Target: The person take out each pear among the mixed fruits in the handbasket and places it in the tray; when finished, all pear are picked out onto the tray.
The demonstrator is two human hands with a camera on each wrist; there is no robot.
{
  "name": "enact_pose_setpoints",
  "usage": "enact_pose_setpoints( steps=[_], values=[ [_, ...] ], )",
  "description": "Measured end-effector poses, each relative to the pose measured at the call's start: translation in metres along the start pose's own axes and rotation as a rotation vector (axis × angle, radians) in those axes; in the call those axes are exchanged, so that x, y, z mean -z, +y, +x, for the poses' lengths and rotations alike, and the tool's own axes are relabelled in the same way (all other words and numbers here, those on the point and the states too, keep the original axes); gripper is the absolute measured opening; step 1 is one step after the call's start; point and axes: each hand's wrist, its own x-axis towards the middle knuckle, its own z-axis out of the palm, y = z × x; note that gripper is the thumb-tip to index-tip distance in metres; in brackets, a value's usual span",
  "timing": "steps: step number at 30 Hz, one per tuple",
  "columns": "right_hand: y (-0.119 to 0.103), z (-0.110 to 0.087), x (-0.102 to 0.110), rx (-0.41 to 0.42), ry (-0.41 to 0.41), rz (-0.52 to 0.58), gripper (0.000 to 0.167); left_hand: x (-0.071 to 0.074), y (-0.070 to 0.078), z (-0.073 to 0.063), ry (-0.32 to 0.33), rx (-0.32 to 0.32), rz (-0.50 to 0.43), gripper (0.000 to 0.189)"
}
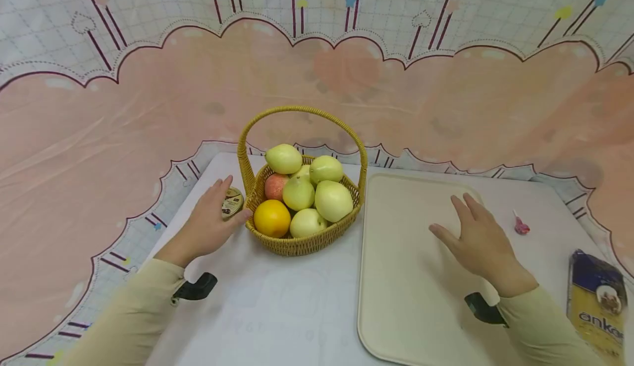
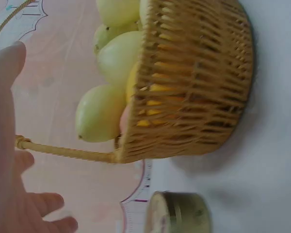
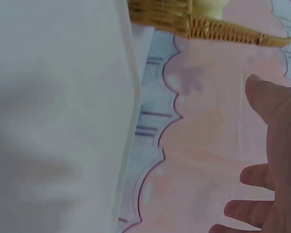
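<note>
A wicker basket [image 1: 302, 248] with a tall arched handle stands on the white table, filled with several pale green fruits [image 1: 334, 201], an orange [image 1: 272, 218] and a reddish fruit [image 1: 275, 186]. Just left of the basket, my left hand [image 1: 210, 225] hovers with its fingers spread, holding nothing. A small round tin [image 1: 231, 203] lies partly behind that hand; in the left wrist view the tin [image 2: 179, 212] is apart from the fingers. Over the cream tray [image 1: 396, 300] my right hand [image 1: 480, 242] is held up, fingers extended and nothing in them.
To the right of the tray lies a small pink wrapped lollipop [image 1: 521, 225]. A blue and yellow packet [image 1: 596, 305] rests at the table's right edge. Behind the table hangs a pink patterned cloth [image 1: 421, 102].
</note>
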Motion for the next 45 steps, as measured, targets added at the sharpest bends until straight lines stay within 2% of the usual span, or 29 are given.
enact_pose_setpoints(
  steps=[3, 8, 14, 20, 28, 36, 45],
  values=[
    [-0.014, 0.004, -0.007, 0.018, 0.034, 0.08, 0.084, -0.013, -0.003, -0.002, 0.015, -0.004, -0.121, 0.086],
    [-0.037, 0.009, -0.021, 0.077, 0.088, 0.156, 0.075, -0.035, -0.011, -0.006, 0.034, 0.007, -0.258, 0.081],
    [-0.058, 0.016, -0.034, 0.103, 0.064, 0.206, 0.073, -0.052, -0.015, -0.006, 0.01, 0.043, -0.414, 0.083],
    [-0.075, 0.023, -0.046, 0.146, 0.055, 0.231, 0.074, -0.062, -0.017, -0.003, 0.019, 0.074, -0.448, 0.083],
    [-0.101, 0.034, -0.053, 0.236, 0.08, 0.27, 0.067, -0.065, -0.019, -0.002, -0.002, 0.117, -0.493, 0.087],
    [-0.123, 0.044, -0.057, 0.32, 0.084, 0.324, 0.066, -0.067, -0.02, -0.001, -0.011, 0.108, -0.529, 0.088],
    [-0.137, 0.054, -0.062, 0.307, 0.063, 0.362, 0.07, -0.07, -0.024, -0.001, -0.002, 0.095, -0.547, 0.088]
  ],
)
